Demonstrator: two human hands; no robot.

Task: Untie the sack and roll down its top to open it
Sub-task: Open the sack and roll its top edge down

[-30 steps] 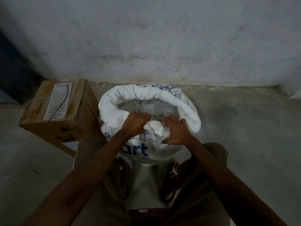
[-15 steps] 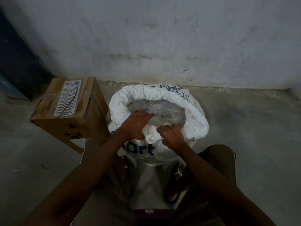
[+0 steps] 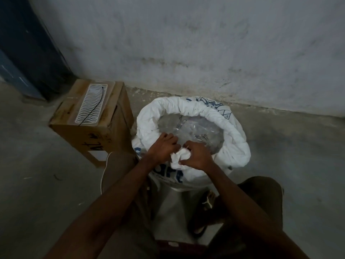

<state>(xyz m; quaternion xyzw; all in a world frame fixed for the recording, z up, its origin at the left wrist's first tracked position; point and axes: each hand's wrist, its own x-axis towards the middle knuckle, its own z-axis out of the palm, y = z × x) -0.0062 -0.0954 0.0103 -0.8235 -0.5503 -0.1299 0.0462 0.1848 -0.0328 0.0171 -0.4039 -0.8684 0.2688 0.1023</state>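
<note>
A white woven sack [image 3: 237, 146] with blue print stands on the floor between my knees. Its top is rolled into a thick ring around the far and side rim. Clear plastic packets [image 3: 192, 131] show inside the mouth. At the near rim, my left hand [image 3: 162, 146] and my right hand [image 3: 197, 156] both grip a bunched wad of the sack's fabric [image 3: 180, 158], with fingers curled over it. The two hands almost touch.
A cardboard box [image 3: 93, 128] on a low wooden stool stands left of the sack, topped by a white wavy plastic mat. A stained wall [image 3: 205, 53] runs close behind. Bare concrete floor [image 3: 37, 184] spreads left and right. My sandalled foot [image 3: 207, 200] is under the sack.
My right hand has shifted up and left to meet the left hand over the bunched near rim. The view has swung, so the sack sits further right in frame.
</note>
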